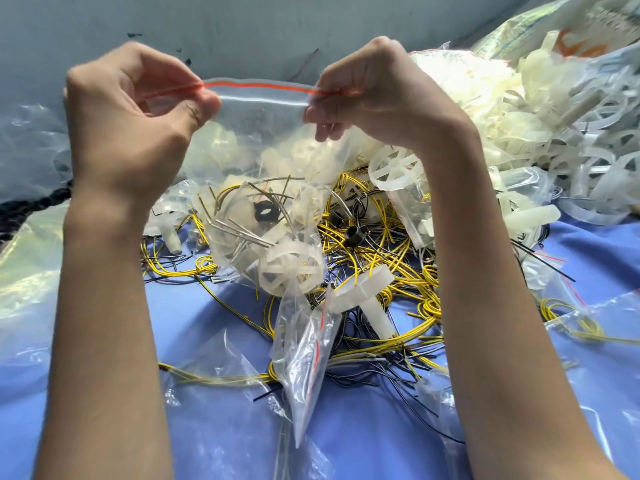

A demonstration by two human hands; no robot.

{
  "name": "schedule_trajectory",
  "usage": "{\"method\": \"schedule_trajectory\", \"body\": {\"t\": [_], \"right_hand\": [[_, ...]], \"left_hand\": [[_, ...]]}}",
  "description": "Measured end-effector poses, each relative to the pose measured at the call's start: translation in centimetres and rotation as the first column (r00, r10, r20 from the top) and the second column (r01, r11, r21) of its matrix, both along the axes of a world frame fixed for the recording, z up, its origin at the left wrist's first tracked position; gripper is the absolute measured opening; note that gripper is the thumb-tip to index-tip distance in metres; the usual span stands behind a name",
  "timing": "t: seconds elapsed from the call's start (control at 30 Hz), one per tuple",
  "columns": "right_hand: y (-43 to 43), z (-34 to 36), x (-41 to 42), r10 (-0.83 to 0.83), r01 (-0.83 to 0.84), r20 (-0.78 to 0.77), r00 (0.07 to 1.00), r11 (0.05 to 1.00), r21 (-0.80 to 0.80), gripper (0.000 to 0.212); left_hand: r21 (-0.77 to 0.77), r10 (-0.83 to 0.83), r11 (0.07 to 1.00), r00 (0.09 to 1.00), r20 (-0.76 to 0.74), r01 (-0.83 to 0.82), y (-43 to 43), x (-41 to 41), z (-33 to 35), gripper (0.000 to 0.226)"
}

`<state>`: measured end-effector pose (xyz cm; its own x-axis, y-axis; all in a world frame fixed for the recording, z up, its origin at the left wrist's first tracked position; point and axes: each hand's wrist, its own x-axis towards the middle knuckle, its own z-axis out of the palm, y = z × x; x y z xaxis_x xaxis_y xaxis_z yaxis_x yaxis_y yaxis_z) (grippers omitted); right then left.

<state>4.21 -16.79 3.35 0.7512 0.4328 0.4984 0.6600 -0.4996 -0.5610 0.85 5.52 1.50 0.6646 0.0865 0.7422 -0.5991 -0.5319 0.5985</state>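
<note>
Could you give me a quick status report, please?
Left hand and right hand each pinch a top corner of the zip bag. Bag raised, parts inside. Wire pile beneath.

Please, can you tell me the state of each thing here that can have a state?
left hand, pinches the left end of the bag's top strip.
right hand, pinches the right end of the strip.
zip bag, held up in the air, filled with parts; seal looks flat, whether fully closed I cannot tell.
small bag, lies crumpled on the blue cloth.
yellow wires, loose and tangled on the cloth.
</note>
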Motion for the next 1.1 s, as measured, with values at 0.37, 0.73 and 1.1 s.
{"method": "schedule_trajectory", "body": {"t": [0.37, 0.73, 1.1], "right_hand": [[0.1, -0.1, -0.1, 0.042, -0.042, -0.007, 0.999, 0.998, 0.053, 0.019], [0.1, 0.1, -0.2, 0.041, -0.046, 0.062, 0.997, 0.996, 0.072, 0.012], [1.6, 0.1, -0.6, 0.083, -0.11, 0.081, 0.993, 0.896, 0.429, 0.022]], "left_hand": [[-0.051, -0.001, 0.999, 1.0, 0.003, 0.002, 0.7, 0.2, 0.0, 0.02], [-0.094, -0.01, 0.995, 0.999, 0.036, 0.014, 1.0, 0.2, -0.3, 0.023], [-0.275, -0.457, 0.889, 0.758, -0.466, 0.367, -0.3, 2.0, -4.6, 0.059]]}}
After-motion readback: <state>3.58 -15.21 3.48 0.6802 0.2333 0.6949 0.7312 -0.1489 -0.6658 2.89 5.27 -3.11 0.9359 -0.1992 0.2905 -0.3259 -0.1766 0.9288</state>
